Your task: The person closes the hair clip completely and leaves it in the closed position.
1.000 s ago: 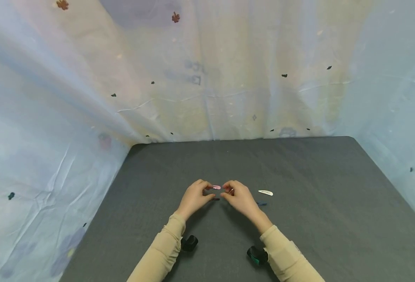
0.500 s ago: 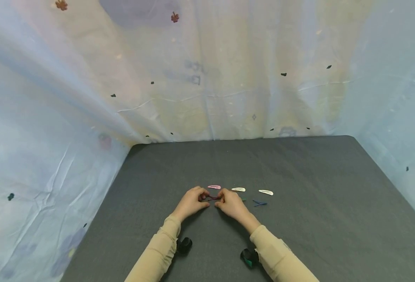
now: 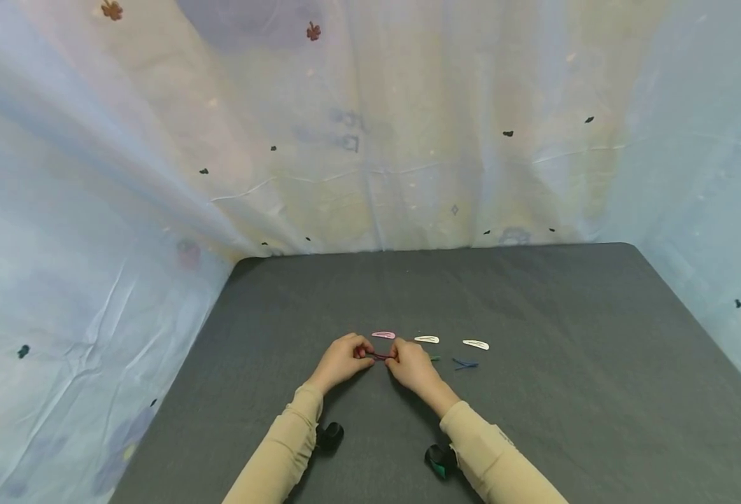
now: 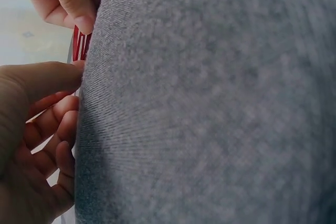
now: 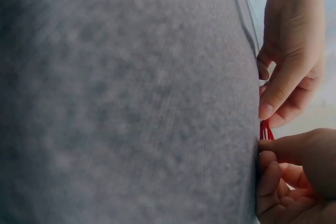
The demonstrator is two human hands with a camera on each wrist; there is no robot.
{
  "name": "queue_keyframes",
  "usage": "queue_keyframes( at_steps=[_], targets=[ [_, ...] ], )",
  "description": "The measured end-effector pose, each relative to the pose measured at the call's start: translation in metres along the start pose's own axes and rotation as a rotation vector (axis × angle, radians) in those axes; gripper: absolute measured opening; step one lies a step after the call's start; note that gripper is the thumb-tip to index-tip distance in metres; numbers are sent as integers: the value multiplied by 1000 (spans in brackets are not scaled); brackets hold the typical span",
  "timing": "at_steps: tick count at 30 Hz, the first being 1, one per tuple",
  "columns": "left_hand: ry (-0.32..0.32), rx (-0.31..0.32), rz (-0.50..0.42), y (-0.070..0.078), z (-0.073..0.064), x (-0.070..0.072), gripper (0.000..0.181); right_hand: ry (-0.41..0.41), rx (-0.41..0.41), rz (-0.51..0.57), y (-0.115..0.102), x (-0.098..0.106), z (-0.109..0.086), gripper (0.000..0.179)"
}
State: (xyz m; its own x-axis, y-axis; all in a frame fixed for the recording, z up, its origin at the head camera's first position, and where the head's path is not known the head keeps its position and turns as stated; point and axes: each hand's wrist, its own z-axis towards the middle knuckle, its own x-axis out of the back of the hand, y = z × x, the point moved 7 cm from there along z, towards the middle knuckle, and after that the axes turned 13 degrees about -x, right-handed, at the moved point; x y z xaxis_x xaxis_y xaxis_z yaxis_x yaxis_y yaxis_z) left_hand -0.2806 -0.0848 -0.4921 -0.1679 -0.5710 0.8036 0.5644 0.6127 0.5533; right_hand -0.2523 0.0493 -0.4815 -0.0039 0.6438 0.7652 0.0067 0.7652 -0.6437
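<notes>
Red pins [image 3: 380,357], exact kind unclear, pinched at both ends just on the near side of the pink clip [image 3: 383,334]. At one end, to the near left of the pink clip, the left hand [image 3: 343,358]; at the other, to its near right, the right hand [image 3: 411,365]. On each side, thumb and fingertips drawn almost together, apparently with only the red pins in hold. Between the two grips, a short bare stretch of thin parallel red lines, visible from both wrists too. Pinch points partly cut off there by the grey cloth [image 4: 210,103]; cannot tell how firm a hold, nor whether resting on the cloth or slightly lifted.

As for progress, seemingly well along. Already lying untouched: a nearer white clip [image 3: 427,339] to the right of the pink clip, and a farther white clip [image 3: 476,344] well to its right. Untouched as well, blue pins [image 3: 465,364], splayed, well to the near right of the pink clip. Less far to its near right, a green thing [image 3: 435,358], mostly hidden by the right hand; cannot tell how arranged. Left to do, by judgement: settling the red pins near the pink clip, then letting go.
</notes>
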Motion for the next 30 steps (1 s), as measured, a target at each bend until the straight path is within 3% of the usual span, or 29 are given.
queue_keyframes(
  at_steps=[8,23,30],
  targets=[
    [10,60,-8,0,0,1,13,-5,-25,-19,2,-2,-1,15],
    [-9,49,112,6,10,2,18,46,-5,-89,-4,0,1,18],
    [72,66,88,2,6,5,17,-9,-35,-39,-3,-1,-1,19]
  ],
)
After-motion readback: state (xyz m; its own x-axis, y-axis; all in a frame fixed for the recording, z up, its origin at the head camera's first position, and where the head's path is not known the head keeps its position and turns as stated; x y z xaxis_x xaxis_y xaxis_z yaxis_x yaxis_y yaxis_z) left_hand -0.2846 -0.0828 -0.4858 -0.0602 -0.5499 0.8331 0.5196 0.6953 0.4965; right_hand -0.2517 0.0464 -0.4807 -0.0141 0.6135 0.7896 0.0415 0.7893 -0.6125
